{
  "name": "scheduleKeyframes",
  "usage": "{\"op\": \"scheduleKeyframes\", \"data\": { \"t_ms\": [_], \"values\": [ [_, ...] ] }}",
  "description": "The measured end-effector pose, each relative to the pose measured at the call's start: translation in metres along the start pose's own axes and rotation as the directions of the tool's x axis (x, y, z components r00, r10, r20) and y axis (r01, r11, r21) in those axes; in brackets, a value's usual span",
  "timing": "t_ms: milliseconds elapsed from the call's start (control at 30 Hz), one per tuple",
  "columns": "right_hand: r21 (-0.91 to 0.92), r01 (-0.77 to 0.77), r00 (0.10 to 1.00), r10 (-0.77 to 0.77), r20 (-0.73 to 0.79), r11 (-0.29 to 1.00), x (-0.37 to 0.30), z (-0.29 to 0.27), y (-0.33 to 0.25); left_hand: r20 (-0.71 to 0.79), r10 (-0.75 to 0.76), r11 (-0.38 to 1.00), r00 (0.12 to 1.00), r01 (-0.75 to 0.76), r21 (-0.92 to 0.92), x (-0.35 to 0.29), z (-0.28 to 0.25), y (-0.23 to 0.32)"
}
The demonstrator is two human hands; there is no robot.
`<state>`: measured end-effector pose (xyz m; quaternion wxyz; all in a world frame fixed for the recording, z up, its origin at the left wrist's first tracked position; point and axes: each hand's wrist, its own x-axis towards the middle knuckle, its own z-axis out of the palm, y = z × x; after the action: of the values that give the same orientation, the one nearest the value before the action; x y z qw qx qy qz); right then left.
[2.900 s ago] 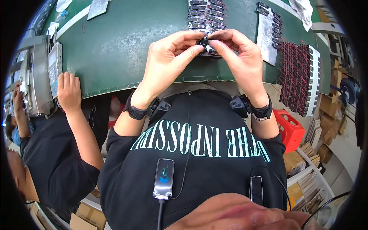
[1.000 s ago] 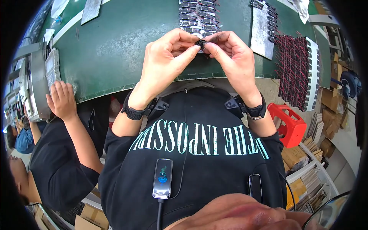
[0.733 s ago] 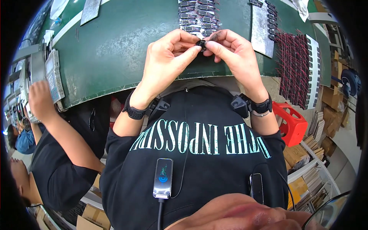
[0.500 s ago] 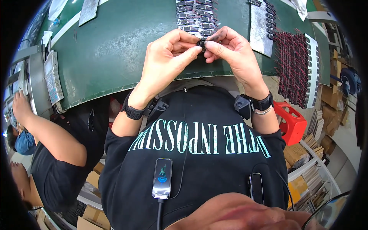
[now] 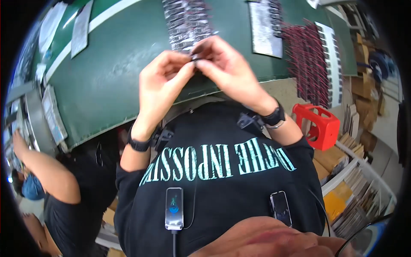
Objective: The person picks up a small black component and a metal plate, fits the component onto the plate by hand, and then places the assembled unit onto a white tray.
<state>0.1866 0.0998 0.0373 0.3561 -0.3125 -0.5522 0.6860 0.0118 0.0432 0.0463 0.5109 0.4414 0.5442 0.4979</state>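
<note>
Fingertips of both hands meet over the table's near edge, pinching a small black part (image 5: 195, 60) between them. On one side of it my left hand (image 5: 162, 79) grips with thumb and forefinger. From the other side my right hand (image 5: 229, 70) closes on it, its fingertips darkened. The fingers cover most of the part, and motion blurs it, so its exact kind is not clear. Just beyond the hands lie two columns of small black modules with thin wires (image 5: 188, 21), laid on the green tabletop (image 5: 115, 60).
To the right are a metal plate (image 5: 267, 34) edged with more modules and a dense bundle of red-and-black wired parts (image 5: 306, 60). A red plastic stool (image 5: 317, 126) stands below the table, near shelved cardboard (image 5: 342, 192). At left, another person's arm (image 5: 47, 171) reaches toward equipment.
My view has shifted and turned, so the table and its rows sit differently in the picture. Both hands keep pinching the small black part, close together.
</note>
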Motion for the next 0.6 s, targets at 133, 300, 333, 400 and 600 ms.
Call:
{"op": "scheduleKeyframes", "data": {
  "t_ms": [133,300,333,400,600],
  "values": [
    [-0.409,0.231,0.969,-0.245,0.020,0.882,-0.008,0.000,-0.002,-0.008,-0.035,0.999,0.999,0.035,0.040,0.000,0.003,0.006],
    [-0.580,0.359,0.898,-0.441,-0.001,0.731,-0.028,-0.018,-0.011,0.144,0.059,0.947,0.988,-0.101,0.305,0.018,0.022,0.042],
    [-0.592,0.372,0.881,-0.473,-0.018,0.715,-0.034,-0.026,-0.011,0.271,0.140,0.875,0.952,-0.247,0.417,0.029,0.026,0.056],
    [-0.553,0.287,0.887,-0.436,-0.156,0.782,-0.050,-0.043,-0.004,0.534,0.227,0.650,0.814,-0.535,0.539,0.060,0.037,0.076],
    [0.090,0.168,0.861,-0.101,-0.499,0.982,-0.075,-0.073,0.002,0.648,0.285,0.310,0.707,-0.707,0.635,0.218,0.100,0.062]
  ]
}}
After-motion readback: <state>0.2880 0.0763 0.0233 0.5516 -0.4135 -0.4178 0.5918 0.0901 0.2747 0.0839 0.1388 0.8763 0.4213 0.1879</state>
